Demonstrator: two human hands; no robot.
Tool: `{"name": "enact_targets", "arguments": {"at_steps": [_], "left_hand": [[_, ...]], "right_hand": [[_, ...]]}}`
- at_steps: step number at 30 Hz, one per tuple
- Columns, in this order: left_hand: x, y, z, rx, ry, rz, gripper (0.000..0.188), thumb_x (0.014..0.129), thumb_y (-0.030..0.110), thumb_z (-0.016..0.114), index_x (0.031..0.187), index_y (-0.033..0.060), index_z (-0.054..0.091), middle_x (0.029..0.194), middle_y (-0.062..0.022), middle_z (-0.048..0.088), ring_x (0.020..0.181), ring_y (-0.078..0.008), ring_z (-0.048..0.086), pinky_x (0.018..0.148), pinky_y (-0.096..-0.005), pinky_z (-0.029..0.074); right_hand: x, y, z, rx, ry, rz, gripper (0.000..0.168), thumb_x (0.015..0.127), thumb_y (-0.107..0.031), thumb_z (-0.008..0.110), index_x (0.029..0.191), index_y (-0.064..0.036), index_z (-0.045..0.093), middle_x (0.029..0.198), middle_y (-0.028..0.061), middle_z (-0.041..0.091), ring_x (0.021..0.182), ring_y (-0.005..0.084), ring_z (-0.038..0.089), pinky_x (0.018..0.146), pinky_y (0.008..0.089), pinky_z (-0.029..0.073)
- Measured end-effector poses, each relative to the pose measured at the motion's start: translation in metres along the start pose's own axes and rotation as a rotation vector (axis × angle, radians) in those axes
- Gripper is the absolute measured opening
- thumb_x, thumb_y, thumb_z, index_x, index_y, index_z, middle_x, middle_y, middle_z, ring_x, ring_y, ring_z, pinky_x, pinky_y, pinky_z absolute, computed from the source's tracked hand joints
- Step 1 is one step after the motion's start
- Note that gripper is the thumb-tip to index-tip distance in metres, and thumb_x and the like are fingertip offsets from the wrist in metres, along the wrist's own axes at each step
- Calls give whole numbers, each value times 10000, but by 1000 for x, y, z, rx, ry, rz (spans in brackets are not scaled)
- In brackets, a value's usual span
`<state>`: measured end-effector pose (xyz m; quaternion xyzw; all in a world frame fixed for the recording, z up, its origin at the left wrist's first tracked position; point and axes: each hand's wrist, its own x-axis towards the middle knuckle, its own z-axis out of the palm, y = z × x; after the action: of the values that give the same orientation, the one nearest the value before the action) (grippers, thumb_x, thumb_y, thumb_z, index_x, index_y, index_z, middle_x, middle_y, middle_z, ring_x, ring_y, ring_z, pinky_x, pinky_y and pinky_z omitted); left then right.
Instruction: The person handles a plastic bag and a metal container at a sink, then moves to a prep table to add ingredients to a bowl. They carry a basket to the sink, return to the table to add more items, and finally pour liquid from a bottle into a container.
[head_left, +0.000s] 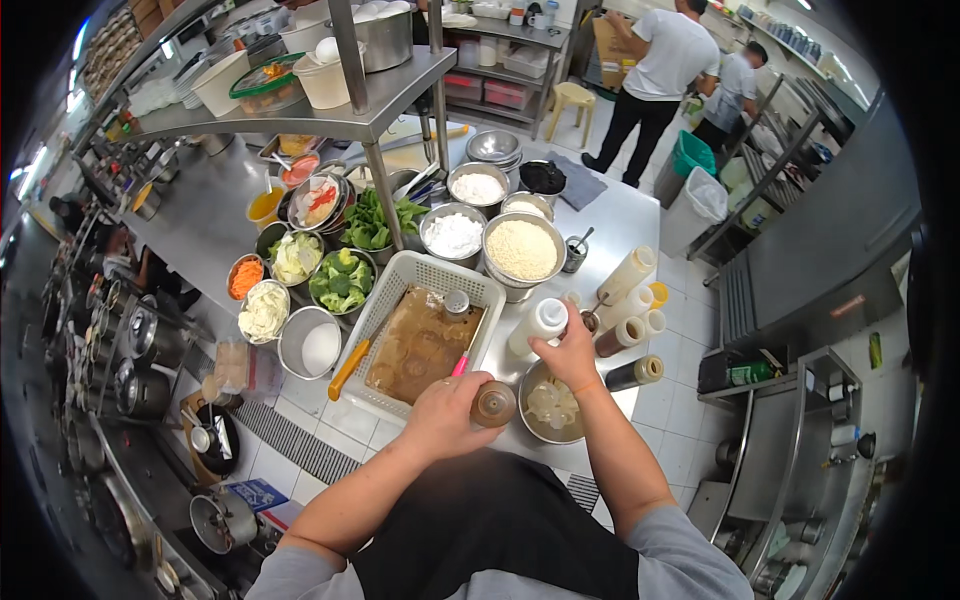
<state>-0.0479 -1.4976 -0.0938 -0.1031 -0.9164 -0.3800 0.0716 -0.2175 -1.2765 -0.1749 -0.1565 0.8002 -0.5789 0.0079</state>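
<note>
My left hand (448, 416) is closed around a brown-capped squeeze bottle (493, 403) near the table's front edge. With its thumb and fingers, my right hand (566, 345) grips a white-capped squeeze bottle (541, 326) that stands behind a metal bowl. Pale translucent pieces (553, 405) lie in that metal bowl (531, 431), partly under my right forearm. To the left is a white perforated plastic basket (367, 386) with a brown-stained bottom, holding a metal-topped shaker (456, 303), an orange-handled tool (349, 370) and a pink-handled tool (460, 365).
Several squeeze bottles (619, 337) stand at the right. Bowls of breadcrumbs (523, 250), white powder (453, 235), broccoli (341, 281) and shredded carrot (246, 277) line the back and left. A steel shelf (300, 120) rises above the table. Two people stand beyond the table.
</note>
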Motion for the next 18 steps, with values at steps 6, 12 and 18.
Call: {"name": "enact_targets", "arguments": {"at_steps": [6, 12, 18], "left_hand": [[1, -14, 54, 100, 44, -159, 739, 777, 390, 892, 1365, 74, 576, 1218, -183, 698, 1189, -397, 644, 1048, -515, 464], [4, 3, 35, 172, 41, -140, 830, 795, 410, 882, 1456, 38, 544, 1390, -232, 633, 1321, -414, 578, 1136, -508, 431], [-56, -97, -26, 433, 496, -489, 565, 833, 315, 843, 1267, 13, 643, 1272, -218, 671, 1187, -429, 625, 1038, -503, 492]], "right_hand": [[1, 25, 1, 35, -100, 70, 805, 791, -201, 863, 1485, -5, 504, 1378, 174, 650, 1263, 265, 657, 1059, 411, 544], [-7, 25, -4, -15, -40, -22, 952, 791, -226, 898, 1585, -16, 417, 1432, 201, 623, 1326, 331, 612, 1100, 445, 509], [-49, -10, -40, -34, 135, -174, 584, 848, -136, 840, 1369, 6, 618, 1267, 164, 693, 1138, 269, 671, 984, 386, 537]]}}
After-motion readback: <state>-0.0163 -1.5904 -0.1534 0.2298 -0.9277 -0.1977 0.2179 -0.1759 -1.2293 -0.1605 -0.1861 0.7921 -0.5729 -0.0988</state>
